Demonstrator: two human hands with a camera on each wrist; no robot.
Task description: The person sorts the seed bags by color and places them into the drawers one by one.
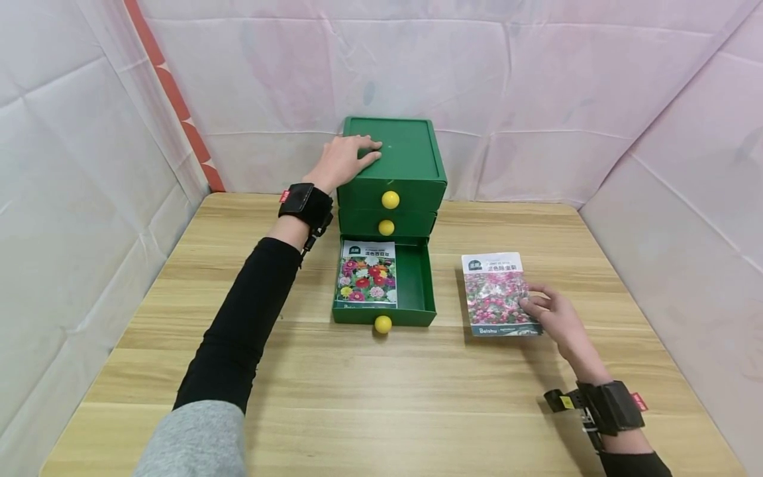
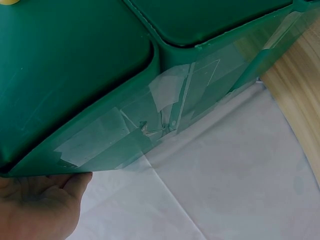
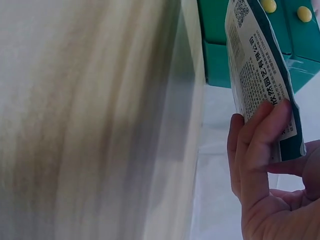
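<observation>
Glossy flat seed packet [image 1: 499,293], lifted at its right edge off the wooden worktop [image 1: 417,397], is pinched by the right hand [image 1: 553,317]. Left hand [image 1: 344,161] is laid flat on the plastic drawer unit [image 1: 411,162]. A second packet [image 1: 367,272] is seen in the open bottom drawer [image 1: 417,285].

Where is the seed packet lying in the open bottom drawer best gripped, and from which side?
Probably from above, at the seed packet's right long edge. It lies flat against the open drawer's left wall, leaving bare green floor to its right for fingertips to get under. The cabinet overhangs its far end.
</observation>
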